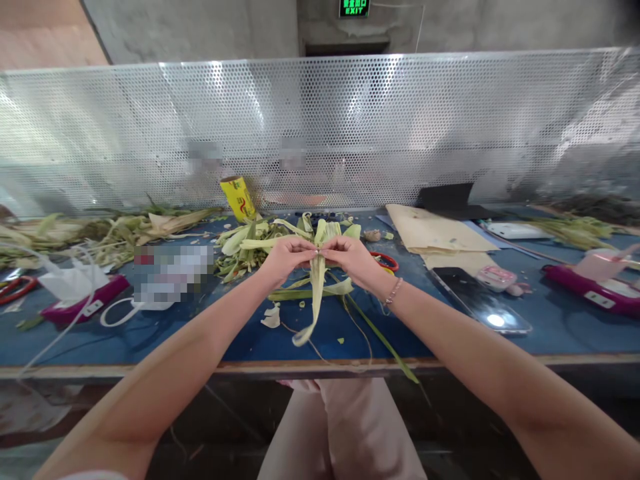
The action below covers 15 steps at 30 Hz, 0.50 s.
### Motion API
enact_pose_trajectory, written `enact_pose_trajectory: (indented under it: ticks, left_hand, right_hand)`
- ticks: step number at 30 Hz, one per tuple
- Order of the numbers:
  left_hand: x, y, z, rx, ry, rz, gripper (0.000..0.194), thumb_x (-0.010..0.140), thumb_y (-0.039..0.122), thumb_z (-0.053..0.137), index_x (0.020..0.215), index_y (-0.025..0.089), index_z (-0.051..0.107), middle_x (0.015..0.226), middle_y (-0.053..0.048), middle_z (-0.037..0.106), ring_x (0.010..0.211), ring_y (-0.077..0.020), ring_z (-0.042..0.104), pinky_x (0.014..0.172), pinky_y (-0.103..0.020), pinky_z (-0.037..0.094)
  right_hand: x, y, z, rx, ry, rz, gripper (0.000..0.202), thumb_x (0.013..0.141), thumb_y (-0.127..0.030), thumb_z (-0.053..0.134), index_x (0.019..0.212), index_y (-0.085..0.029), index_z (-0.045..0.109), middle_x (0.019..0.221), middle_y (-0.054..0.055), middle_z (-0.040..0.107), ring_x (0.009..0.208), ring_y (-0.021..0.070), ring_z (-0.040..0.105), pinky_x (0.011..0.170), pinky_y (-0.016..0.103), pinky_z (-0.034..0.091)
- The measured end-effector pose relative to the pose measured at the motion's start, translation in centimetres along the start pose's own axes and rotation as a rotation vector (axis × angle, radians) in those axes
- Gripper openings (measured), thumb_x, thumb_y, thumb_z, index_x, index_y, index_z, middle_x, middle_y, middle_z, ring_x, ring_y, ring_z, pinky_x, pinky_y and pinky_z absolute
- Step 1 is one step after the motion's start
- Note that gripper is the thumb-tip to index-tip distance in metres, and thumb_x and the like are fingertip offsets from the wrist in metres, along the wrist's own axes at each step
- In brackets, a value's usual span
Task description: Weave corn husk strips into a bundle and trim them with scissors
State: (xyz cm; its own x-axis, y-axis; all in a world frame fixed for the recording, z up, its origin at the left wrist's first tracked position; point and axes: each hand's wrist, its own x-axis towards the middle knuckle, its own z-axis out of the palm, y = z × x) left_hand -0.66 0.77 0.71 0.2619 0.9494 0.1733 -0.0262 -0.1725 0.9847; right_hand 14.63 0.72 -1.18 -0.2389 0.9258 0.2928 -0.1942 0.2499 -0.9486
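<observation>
Over the blue surface (270,348), my left fingers (304,252) and right fingers (337,252) pinch closed on a husk strip (317,293). Detail small: piece apparently unfinished; loose husks (245,241) unused.

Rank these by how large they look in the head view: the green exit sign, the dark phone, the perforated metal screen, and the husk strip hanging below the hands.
1. Perforated metal screen
2. Dark phone
3. Hanging husk strip
4. Green exit sign, though farthest away
</observation>
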Motion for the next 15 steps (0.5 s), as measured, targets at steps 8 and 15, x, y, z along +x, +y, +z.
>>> enact_pose_trajectory:
  ticks: [8, 15]
  left_hand:
    - [0.20, -0.38, -0.34, 0.169, 0.001, 0.067, 0.020, 0.057, 0.029, 0.069, 0.069, 0.013, 0.064, 0.059, -0.001, 0.063, 0.056, -0.0102, 0.057, 0.062, -0.027, 0.050]
    - [0.44, -0.77, -0.41, 0.168, 0.027, 0.134, 0.021, 0.057, 0.030, 0.069, 0.068, 0.013, 0.064, 0.060, 0.000, 0.063, 0.054, -0.0090, 0.055, 0.059, -0.025, 0.049]
  right_hand:
    - [-0.11, -0.17, -0.47, -0.269, -0.005, -0.127, 0.016, 0.065, -0.028, 0.062, 0.077, -0.017, 0.061, 0.071, 0.001, 0.061, 0.065, 0.0111, 0.056, 0.065, 0.027, 0.047]
    - [0.05, -0.31, -0.64, -0.340, -0.005, -0.179, 0.014, 0.067, -0.028, 0.060, 0.075, -0.018, 0.064, 0.070, 0.002, 0.063, 0.067, 0.0131, 0.057, 0.066, 0.029, 0.047]
